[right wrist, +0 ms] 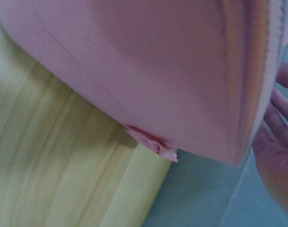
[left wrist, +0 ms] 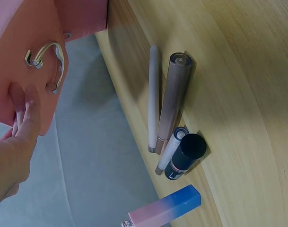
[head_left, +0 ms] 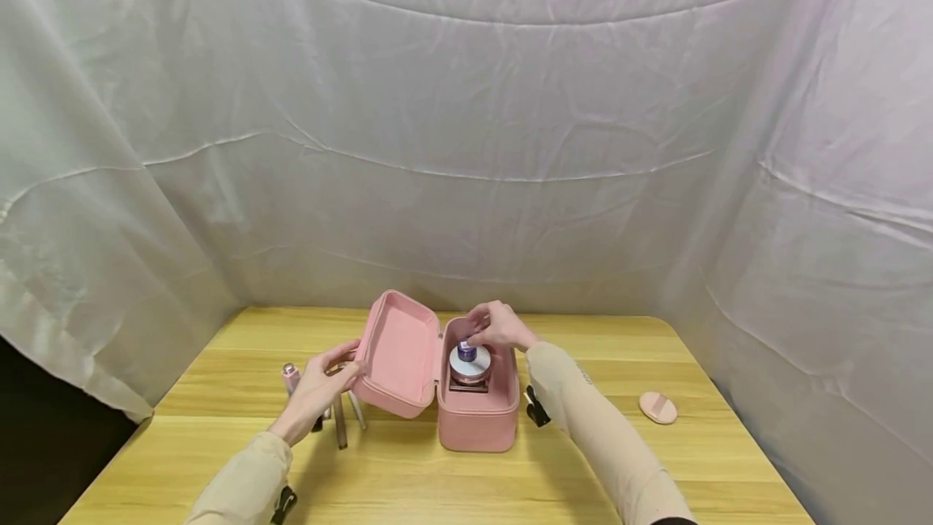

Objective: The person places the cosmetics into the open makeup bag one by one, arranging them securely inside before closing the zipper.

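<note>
A pink makeup case (head_left: 477, 432) stands open on the table, its lid (head_left: 397, 347) tilted out to the left. My left hand (head_left: 321, 383) holds the lid by its left edge. In the left wrist view its fingers (left wrist: 32, 101) lie on the lid's outer face beside a gold handle (left wrist: 58, 61). My right hand (head_left: 499, 326) reaches into the case and pinches a small purple jar (head_left: 467, 351) over a round white-topped compact (head_left: 470, 367). Under that compact lies a dark flat case (head_left: 469, 386). The case wall hides the right fingertips in the right wrist view.
Left of the case lie a brown tube (left wrist: 174, 94), a slim pale tube (left wrist: 153, 94), a short white tube (left wrist: 170, 153), a black-capped tube (left wrist: 186, 156) and a pink-blue tube (left wrist: 165, 205). A powder puff (head_left: 658, 407) lies at the right. Grey curtains (head_left: 466, 144) surround the table.
</note>
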### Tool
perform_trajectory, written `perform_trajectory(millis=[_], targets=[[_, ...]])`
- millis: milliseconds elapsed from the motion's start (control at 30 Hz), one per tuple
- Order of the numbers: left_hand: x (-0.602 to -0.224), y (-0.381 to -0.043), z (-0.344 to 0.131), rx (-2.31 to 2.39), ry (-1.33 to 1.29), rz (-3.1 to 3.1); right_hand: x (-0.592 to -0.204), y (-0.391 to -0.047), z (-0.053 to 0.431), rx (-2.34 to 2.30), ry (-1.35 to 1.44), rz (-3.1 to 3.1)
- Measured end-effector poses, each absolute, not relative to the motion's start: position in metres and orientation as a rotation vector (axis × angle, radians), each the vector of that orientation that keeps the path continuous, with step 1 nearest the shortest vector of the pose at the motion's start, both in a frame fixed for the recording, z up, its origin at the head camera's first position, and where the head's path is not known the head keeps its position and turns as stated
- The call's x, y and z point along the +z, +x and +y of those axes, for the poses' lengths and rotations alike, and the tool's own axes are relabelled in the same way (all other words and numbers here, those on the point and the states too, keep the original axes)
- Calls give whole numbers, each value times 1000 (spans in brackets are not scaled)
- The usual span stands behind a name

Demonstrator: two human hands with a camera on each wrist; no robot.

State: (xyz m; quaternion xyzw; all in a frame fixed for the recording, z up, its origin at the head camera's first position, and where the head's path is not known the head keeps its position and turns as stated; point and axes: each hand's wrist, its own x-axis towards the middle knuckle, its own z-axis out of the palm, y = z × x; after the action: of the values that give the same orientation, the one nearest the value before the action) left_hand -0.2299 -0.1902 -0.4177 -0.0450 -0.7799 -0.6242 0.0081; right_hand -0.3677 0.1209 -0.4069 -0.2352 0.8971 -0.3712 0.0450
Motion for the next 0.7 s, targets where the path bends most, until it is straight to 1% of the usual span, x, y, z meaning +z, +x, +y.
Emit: perform_trajectory(millis=[133,367,467,700], targets=[[-418,-230,-190,-1945,-144,-2440,-405,-367,125,-1213,-696,2737],[-418,-231,-190,-1945,-137,-2438,-402,-365,134,-1318,-824,2729],[-419,-230,-190,-1952,-139,-2434,-404,-365,136,-1353,-805,2736],[-419,-230,-190,-1965,-144,-2423,-409,-366,147,-1481,-638,2841]])
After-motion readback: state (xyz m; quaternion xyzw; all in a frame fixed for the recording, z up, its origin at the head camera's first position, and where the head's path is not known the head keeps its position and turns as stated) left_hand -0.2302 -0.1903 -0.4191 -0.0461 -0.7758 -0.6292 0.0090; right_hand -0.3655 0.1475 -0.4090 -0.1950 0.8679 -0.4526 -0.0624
